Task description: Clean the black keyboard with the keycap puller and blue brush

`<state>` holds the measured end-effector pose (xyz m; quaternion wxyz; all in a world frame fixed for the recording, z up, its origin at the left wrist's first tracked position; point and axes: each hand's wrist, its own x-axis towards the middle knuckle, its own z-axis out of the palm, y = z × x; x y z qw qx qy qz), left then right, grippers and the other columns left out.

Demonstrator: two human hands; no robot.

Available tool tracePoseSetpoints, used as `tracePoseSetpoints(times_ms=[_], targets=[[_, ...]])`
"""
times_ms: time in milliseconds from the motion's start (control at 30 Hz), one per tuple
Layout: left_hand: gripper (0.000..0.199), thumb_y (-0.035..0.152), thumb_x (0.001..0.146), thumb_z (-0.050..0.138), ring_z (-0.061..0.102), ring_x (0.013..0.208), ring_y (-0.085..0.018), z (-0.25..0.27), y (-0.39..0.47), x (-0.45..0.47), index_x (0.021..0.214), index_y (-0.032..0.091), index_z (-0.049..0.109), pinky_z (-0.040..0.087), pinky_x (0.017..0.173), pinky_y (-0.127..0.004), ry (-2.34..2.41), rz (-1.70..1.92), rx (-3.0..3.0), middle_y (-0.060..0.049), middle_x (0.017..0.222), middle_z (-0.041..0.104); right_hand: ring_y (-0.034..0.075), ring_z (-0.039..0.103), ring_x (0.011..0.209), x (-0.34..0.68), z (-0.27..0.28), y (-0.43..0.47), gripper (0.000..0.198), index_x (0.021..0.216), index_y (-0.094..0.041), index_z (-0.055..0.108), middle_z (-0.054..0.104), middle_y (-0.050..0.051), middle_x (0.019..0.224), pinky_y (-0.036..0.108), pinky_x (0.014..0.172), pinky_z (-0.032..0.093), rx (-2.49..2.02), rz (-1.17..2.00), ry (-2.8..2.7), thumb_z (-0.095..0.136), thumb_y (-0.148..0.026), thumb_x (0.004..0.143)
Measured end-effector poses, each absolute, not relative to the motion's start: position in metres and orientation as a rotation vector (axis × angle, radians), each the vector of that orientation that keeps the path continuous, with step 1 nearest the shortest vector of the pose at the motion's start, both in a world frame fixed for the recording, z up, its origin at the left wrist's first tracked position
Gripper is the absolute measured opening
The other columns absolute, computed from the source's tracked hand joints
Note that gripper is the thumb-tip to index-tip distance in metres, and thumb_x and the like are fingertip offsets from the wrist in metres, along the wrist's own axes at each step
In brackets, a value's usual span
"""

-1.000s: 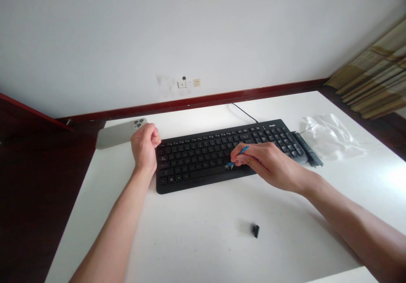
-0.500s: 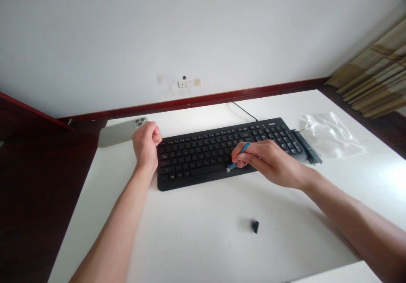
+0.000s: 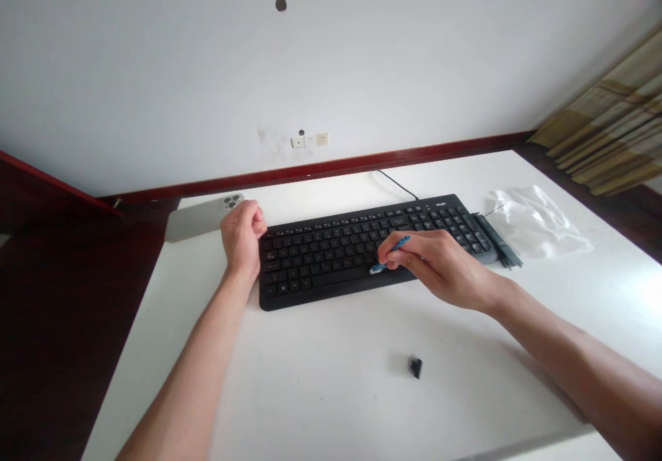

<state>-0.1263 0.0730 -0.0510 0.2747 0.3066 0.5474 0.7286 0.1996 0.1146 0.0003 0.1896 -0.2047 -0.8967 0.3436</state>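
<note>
A black keyboard lies across the white table. My right hand pinches a thin blue tool whose pale tip touches the keys near the keyboard's front edge, right of the middle. My left hand is curled into a loose fist at the keyboard's left end, touching its edge; I see nothing held in it. A small black keycap lies loose on the table in front of the keyboard.
A silver phone lies face down at the table's back left. A clear plastic bag and a dark strip lie right of the keyboard. The keyboard cable runs back to the wall. Dark floor lies to the left.
The blue tool's tip has shifted slightly along the lower key rows. My left hand stays at the keyboard's left end. The view has tilted a little.
</note>
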Motion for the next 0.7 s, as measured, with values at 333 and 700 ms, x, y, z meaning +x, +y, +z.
tracePoseSetpoints(times_ms=[333, 700], targets=[[0.030, 0.024, 0.081, 0.066, 0.029, 0.046, -0.006, -0.050, 0.072, -0.126, 0.057, 0.019, 0.048, 0.021, 0.047, -0.023, 1.463, 1.956, 0.816, 0.007, 0.050, 0.031, 0.014, 0.064, 0.074, 0.200, -0.009, 0.122, 0.027, 0.100, -0.020, 0.067, 0.073, 0.003, 0.094, 0.027, 0.070, 0.050, -0.587, 1.065, -2.507, 0.046, -0.030, 0.114], [0.032, 0.031, 0.082, 0.066, 0.026, 0.048, -0.007, -0.052, 0.072, -0.127, 0.059, 0.020, 0.045, 0.020, 0.047, -0.024, 1.480, 1.919, 0.841, 0.007, 0.052, 0.031, 0.015, 0.064, 0.074, 0.200, -0.011, 0.127, 0.029, 0.102, -0.020, 0.067, 0.071, 0.003, 0.089, 0.029, 0.072, 0.051, -0.635, 1.006, -2.467, 0.046, -0.035, 0.114]])
